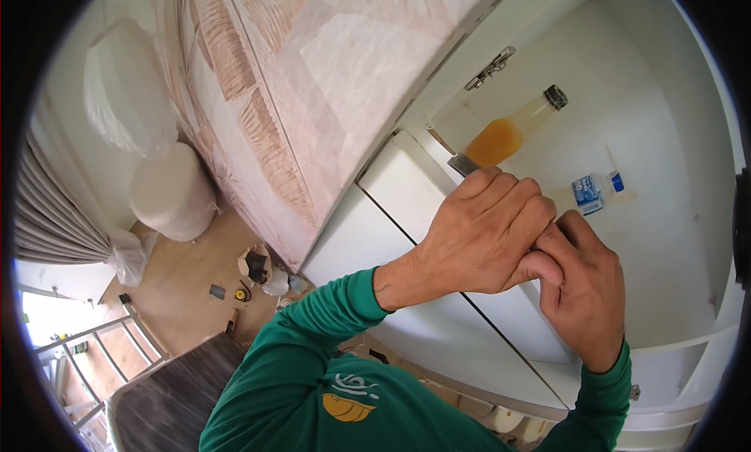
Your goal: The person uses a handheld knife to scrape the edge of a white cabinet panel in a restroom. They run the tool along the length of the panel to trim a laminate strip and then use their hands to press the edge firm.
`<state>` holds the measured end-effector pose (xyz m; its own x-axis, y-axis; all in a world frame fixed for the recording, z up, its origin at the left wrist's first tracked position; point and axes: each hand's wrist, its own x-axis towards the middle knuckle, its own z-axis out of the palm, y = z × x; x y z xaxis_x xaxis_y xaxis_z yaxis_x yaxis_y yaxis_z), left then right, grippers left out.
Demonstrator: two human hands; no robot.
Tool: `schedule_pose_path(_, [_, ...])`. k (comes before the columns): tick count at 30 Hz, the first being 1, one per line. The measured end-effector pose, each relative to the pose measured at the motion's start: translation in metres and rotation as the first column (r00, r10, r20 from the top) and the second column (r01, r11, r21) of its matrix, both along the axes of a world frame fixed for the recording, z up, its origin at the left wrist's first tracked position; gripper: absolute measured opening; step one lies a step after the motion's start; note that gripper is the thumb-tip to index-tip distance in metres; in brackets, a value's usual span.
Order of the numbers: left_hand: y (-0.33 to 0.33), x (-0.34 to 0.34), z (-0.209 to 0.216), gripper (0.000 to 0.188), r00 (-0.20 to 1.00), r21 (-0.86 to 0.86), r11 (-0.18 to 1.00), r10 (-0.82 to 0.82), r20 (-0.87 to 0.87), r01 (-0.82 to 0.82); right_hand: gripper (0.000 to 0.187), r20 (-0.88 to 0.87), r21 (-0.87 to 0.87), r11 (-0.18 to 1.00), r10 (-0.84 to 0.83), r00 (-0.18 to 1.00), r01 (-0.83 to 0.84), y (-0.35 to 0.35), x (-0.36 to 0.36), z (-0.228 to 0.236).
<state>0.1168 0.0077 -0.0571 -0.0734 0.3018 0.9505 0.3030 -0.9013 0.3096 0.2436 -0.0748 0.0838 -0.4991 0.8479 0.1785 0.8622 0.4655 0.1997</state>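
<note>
Bright, even daylight, blown-out glare at the window [47, 315] lower left, heavy fisheye bending plus black vignette round the rim.

Left hand [485, 233] right of frame centre, knuckles up, fingers curled shut in a fist. Right hand [583, 288] just below, pressed against it, thumb tucked underneath. Green-sleeved forearms rising from the lower edge.

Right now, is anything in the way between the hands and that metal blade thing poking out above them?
Nothing visible. The left hand is wrapped around the tool, and its metal blade sticks out just above the knuckles. The right hand presses against the left from the side. The orange-liquid bottle lies farther off, inside the white cabinet.
</note>
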Motion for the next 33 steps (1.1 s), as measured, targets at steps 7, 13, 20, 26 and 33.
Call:
schedule_pose_path(7, [0.003, -0.007, -0.002, 0.045, 1.000, -0.019, 1.000, -0.025, -0.008, 0.024, 0.023, -0.025, 0.017, 1.000, 0.011, 1.000, -0.011, 0.003, -0.004, -0.006])
schedule_pose_path(13, [0.009, -0.016, -0.004, 0.044, 0.999, -0.024, 1.000, -0.019, -0.031, 0.018, 0.020, -0.032, 0.032, 0.999, -0.003, 0.999, 0.004, 0.007, -0.011, -0.012])
schedule_pose_path(20, [0.016, -0.025, -0.006, 0.046, 0.999, -0.008, 1.000, -0.026, -0.033, 0.026, 0.019, -0.025, 0.052, 0.999, -0.011, 1.000, 0.012, 0.013, -0.020, -0.017])
schedule_pose_path(26, [0.026, -0.034, -0.008, 0.042, 1.000, 0.051, 0.998, -0.018, -0.021, 0.019, 0.020, -0.045, 0.089, 0.996, -0.009, 0.999, 0.013, 0.018, -0.025, -0.027])
schedule_pose_path(33, [0.024, -0.035, -0.002, 0.046, 0.991, 0.044, 0.999, 0.028, -0.132, -0.023, 0.018, -0.239, 0.025, 0.999, 0.040, 0.970, -0.035, 0.024, -0.008, -0.036])
